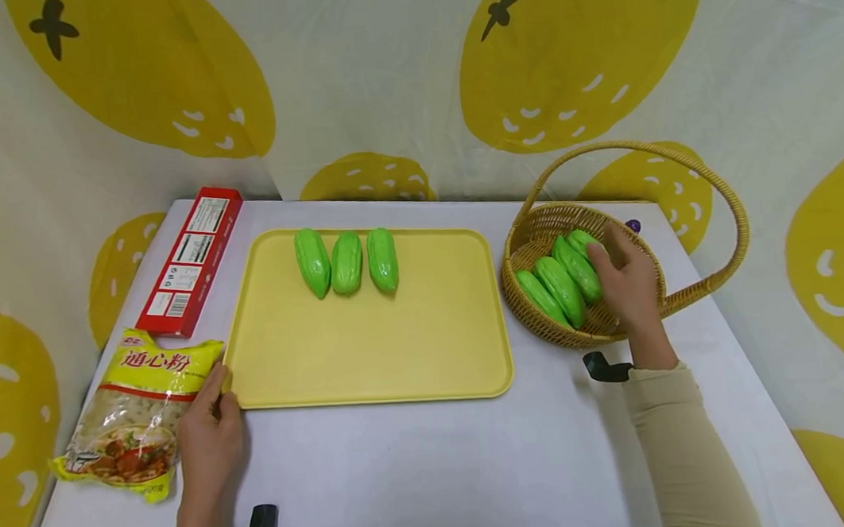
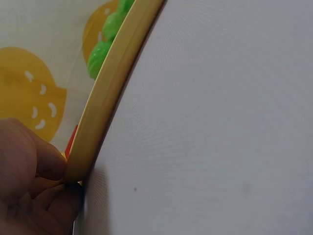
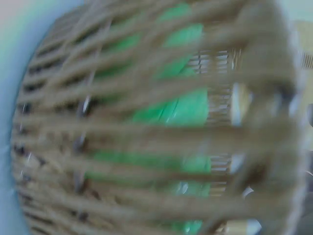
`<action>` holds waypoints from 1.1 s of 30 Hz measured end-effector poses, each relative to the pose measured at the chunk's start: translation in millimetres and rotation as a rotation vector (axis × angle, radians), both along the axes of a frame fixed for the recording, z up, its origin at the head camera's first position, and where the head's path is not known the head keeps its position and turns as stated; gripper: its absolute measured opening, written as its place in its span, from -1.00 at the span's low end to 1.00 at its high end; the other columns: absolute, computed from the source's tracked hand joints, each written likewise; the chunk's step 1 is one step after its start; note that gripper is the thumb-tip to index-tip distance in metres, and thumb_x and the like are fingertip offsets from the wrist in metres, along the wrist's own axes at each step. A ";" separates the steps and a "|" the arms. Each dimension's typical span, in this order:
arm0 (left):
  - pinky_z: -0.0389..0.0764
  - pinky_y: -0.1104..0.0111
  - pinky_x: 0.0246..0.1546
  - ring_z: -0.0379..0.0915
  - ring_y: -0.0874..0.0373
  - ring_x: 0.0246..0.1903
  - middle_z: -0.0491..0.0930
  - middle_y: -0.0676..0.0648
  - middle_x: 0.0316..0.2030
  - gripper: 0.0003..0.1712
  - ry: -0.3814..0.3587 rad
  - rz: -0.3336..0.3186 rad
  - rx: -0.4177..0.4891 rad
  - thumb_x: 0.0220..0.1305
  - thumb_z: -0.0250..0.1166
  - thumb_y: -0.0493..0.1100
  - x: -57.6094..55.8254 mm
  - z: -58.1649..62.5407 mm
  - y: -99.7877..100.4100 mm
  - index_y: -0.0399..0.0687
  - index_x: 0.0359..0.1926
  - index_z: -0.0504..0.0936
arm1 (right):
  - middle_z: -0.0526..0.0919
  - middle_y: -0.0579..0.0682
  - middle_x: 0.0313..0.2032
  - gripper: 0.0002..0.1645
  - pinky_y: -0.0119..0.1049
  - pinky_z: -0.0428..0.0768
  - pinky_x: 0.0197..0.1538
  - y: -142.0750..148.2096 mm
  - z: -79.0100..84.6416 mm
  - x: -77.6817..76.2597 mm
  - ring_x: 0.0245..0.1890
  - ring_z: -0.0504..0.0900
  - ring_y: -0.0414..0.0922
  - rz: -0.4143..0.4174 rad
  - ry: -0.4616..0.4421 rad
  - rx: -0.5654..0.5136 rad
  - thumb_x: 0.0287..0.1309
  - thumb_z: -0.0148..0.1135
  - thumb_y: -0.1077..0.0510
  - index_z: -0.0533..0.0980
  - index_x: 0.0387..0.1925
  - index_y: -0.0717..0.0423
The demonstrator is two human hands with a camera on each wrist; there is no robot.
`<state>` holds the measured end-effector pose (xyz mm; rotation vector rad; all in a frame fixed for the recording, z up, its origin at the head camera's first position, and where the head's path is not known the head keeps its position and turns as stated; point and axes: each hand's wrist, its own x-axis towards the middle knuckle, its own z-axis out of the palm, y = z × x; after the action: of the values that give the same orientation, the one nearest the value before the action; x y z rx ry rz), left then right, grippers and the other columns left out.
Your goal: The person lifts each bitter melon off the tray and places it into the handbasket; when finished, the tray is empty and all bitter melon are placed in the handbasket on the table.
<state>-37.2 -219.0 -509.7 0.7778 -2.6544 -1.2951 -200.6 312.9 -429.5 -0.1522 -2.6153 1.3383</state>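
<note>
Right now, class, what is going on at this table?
A person is working with green gourds. The right hand reaches into the wicker basket, its fingers on one of the gourds in the basket. The left hand pinches the near left corner of the yellow tray, where three gourds lie side by side. A pasta bag and red box lie left.

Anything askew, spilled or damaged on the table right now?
Nothing stands out. Three green gourds lie side by side on the yellow tray, the rest sit inside the wicker basket, and the pasta bag and red box lie flat beside the tray. No spill shows.
</note>
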 end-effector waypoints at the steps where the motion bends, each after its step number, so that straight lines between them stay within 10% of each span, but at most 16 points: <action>1: 0.35 -0.02 0.47 0.15 0.06 0.54 0.19 0.04 0.56 -0.41 -0.001 0.001 0.001 0.59 -0.03 -0.19 0.0 -0.1 0.0 0.11 0.56 0.19 | 0.25 0.15 0.53 -0.24 0.08 0.30 0.56 -3.3 1.7 0.8 0.53 0.25 0.15 0.000 0.007 -0.004 0.51 0.04 -0.09 0.15 0.57 0.10; 22: 0.35 -0.01 0.48 0.15 0.07 0.54 0.21 0.03 0.55 -0.41 0.017 0.003 -0.008 0.58 -0.02 -0.20 -1.0 -2.0 -0.5 0.09 0.56 0.20 | 0.37 0.04 0.48 -0.36 -0.51 0.49 0.38 -63.9 37.8 10.3 0.46 0.40 0.03 0.132 0.107 -0.129 0.47 0.14 -0.02 0.31 0.49 0.03; 33: 0.35 0.00 0.48 0.14 0.08 0.55 0.20 0.04 0.56 -0.41 0.006 -0.005 0.003 0.59 -0.03 -0.18 -0.7 -1.7 -1.4 0.10 0.56 0.19 | 0.30 0.17 0.50 -0.33 -0.68 0.44 0.31 -101.8 31.3 6.8 0.52 0.30 0.12 0.260 0.070 -0.255 0.49 0.11 0.10 0.25 0.49 0.26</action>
<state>-37.9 -220.5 -511.4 0.7666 -2.6526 -1.3006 -193.8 211.2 -398.2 0.2017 -2.4620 1.7259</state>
